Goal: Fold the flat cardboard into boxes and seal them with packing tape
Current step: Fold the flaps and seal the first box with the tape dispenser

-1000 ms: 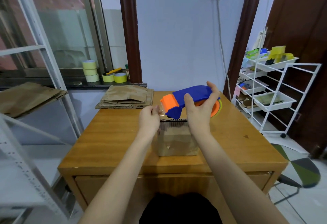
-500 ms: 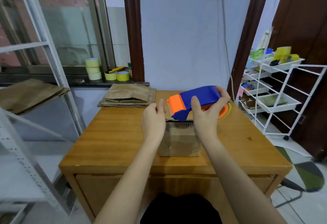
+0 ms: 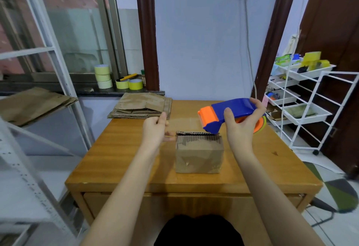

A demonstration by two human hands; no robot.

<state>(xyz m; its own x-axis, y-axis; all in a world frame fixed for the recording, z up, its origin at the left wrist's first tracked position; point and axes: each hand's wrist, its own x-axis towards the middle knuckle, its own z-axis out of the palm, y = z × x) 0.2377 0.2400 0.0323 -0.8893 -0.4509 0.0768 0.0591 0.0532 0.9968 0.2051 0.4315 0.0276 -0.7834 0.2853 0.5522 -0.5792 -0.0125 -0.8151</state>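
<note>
As hands (image 3: 196, 127) hover: box (image 3: 199, 153) (between, below)

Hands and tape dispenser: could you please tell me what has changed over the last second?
The left hand has drawn away to the left of the tape dispenser, pinching the clear tape's end and stretching it above the box. The right hand has kept its grip on the dispenser, shifting slightly right. The box and the flat cardboard pile stayed put.

Soft daylight coming through the window (image 3: 64, 32) — even brightness, faint shadows, edges bowing with wide-angle distortion, left shelving (image 3: 29, 168) blurring.
</note>
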